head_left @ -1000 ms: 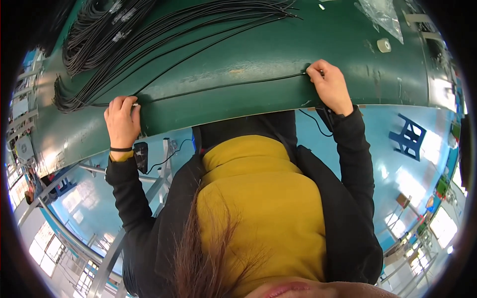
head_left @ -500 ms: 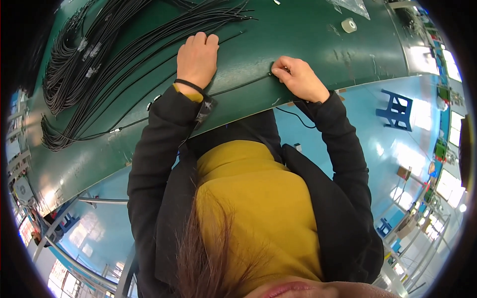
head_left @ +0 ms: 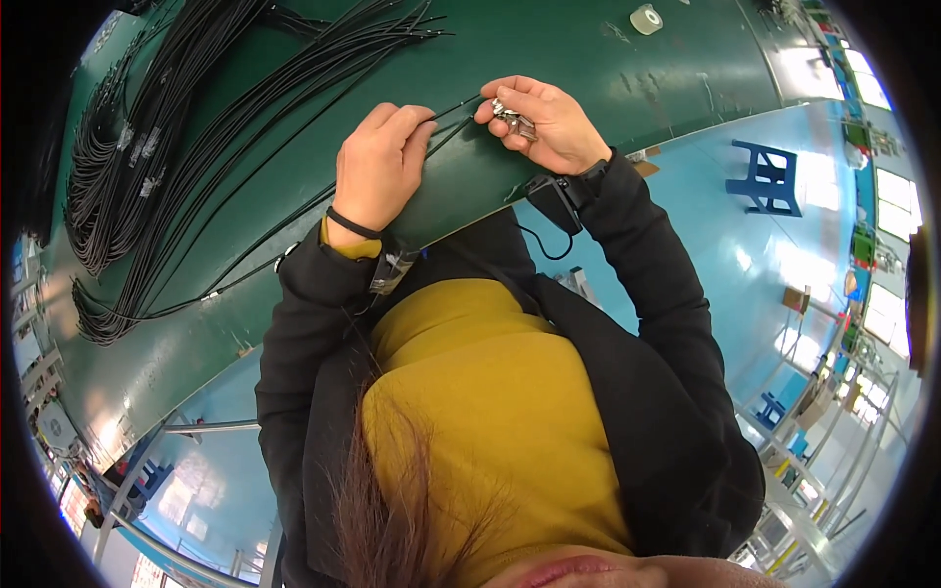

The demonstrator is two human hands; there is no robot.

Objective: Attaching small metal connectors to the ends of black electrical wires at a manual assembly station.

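My left hand (head_left: 380, 167) is closed over the green table, pinching a thin black cable (head_left: 453, 106) between thumb and forefinger. The cable's end reaches the fingertips of my right hand (head_left: 559, 127). In the curled fingers of that hand lie shiny silver metal pieces (head_left: 518, 123); their exact kind I cannot make out. A second black cable (head_left: 453, 133) passes just below the first and also ends near my right fingertips. From the left, a bundle of black cables (head_left: 265, 110) fans out toward my left hand.
A thicker looped bundle of black cables (head_left: 98, 186), bound with clear tape, lies at the far left of the table (head_left: 588, 83). A white tape roll (head_left: 646, 19) sits at the back. Beyond the table's front edge, a blue stool (head_left: 767, 178) stands on the floor at right.
Both hands have come closer together. My right hand has moved left and turned, now showing silver metal pieces in its fingers. My left hand has turned and lifted a cable's end.
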